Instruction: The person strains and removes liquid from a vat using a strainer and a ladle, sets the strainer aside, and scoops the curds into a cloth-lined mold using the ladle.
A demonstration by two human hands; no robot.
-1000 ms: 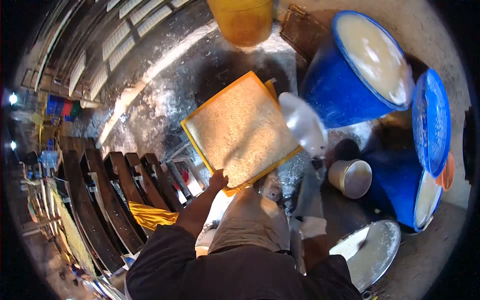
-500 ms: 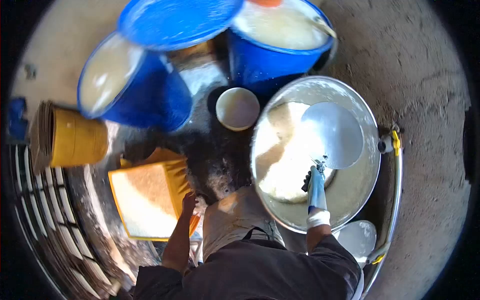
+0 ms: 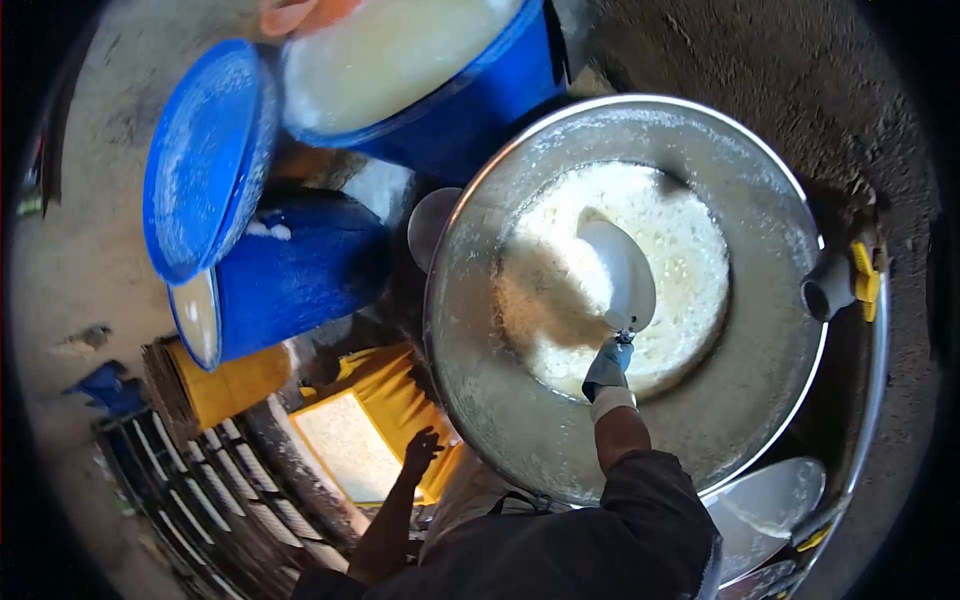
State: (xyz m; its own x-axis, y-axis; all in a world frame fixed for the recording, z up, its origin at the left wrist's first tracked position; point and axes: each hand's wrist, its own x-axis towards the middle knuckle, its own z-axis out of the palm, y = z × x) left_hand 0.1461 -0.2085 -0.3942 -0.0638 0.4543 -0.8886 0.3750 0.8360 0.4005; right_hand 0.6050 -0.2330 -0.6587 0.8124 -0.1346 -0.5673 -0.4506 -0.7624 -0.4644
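Observation:
My right hand (image 3: pixel 608 368), in a pale blue-grey glove with a white cuff, is closed at the near edge of a large, round, pale scoop (image 3: pixel 632 275). Its handle is mostly hidden by the glove. The scoop is tilted, its far edge at or in the whitish, frothy liquid inside a big round metal vat (image 3: pixel 470 330). My bare left hand (image 3: pixel 422 455) hangs with fingers apart, holding nothing. It is beside a yellow container (image 3: pixel 395 385) with pale contents; whether they touch I cannot tell.
Blue drums (image 3: pixel 310 280) stand at the left and back, holding whitish liquid, with a blue lid (image 3: pixel 205 165) by them. A metal pipe with a yellow-handled valve (image 3: pixel 865 282) runs along the right. A whitish basin (image 3: pixel 770 515) lies near right; slatted crates (image 3: pixel 215 490) are at lower left.
My view has shifted toward the vat. The scoop has gone from facing me broadly to tilted, down at the liquid. My left hand's fingers now show spread beside the yellow container.

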